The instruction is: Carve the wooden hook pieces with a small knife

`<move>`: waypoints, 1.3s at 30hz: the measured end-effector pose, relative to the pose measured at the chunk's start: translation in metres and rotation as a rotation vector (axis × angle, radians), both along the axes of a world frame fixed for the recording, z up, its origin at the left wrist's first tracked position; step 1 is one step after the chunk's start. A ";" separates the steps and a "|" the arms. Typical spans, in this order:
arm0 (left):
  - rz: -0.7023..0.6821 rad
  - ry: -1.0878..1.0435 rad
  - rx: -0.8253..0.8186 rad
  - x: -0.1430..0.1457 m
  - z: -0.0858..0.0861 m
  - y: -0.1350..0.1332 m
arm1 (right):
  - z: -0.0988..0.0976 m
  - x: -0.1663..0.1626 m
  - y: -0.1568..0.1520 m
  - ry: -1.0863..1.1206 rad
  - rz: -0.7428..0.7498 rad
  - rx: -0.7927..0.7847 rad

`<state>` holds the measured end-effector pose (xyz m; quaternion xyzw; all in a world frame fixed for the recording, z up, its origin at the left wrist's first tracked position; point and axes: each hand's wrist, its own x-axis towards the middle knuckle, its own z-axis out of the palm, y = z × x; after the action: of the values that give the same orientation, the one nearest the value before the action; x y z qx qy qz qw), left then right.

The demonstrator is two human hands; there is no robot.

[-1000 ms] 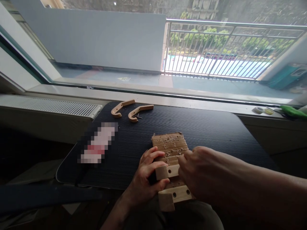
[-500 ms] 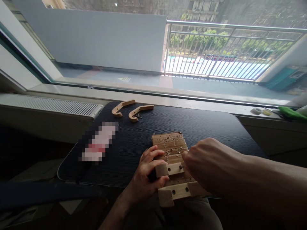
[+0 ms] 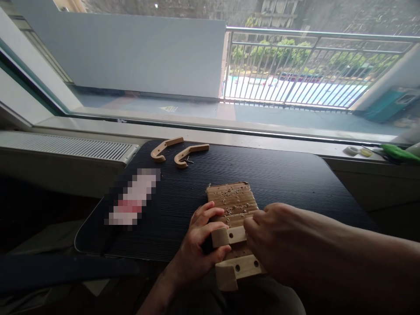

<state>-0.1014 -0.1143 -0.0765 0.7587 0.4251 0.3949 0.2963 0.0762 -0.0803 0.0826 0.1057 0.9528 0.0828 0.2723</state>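
Observation:
A small wooden board (image 3: 231, 201) dotted with holes and shavings lies at the near edge of a black ribbed table (image 3: 282, 175). Two wooden hook pieces rest across it: one (image 3: 226, 236) under my hands, another (image 3: 238, 269) nearer me with two screw holes. My left hand (image 3: 200, 245) is closed round the left end of the upper hook and the board's edge. My right hand (image 3: 275, 240) has its fingers pinched at the right end of that hook; what they pinch is hidden.
Two loose curved wooden hooks (image 3: 162, 148) (image 3: 188, 154) lie at the table's far left with a small screw beside them. A blurred-out patch (image 3: 133, 197) sits left of the board. A radiator (image 3: 65, 146) runs along the left, a window sill with green items (image 3: 398, 152) at right.
My right hand lifted away to the right half a second ago, then came back down onto the right end of the upper hook. My left hand kept its grip.

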 end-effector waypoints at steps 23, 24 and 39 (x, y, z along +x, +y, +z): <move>0.008 0.006 0.011 0.001 0.003 0.000 | 0.032 -0.002 0.010 -0.003 -0.380 -0.112; 0.007 0.008 0.010 0.001 0.003 0.000 | 0.030 0.000 0.008 0.034 -0.342 -0.127; -0.002 0.039 0.007 0.000 -0.001 -0.002 | 0.004 0.029 -0.003 0.235 -0.297 0.065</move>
<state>-0.1016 -0.1159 -0.0775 0.7677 0.4287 0.3813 0.2855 0.1053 -0.0830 0.0867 0.2629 0.9488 0.0597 0.1648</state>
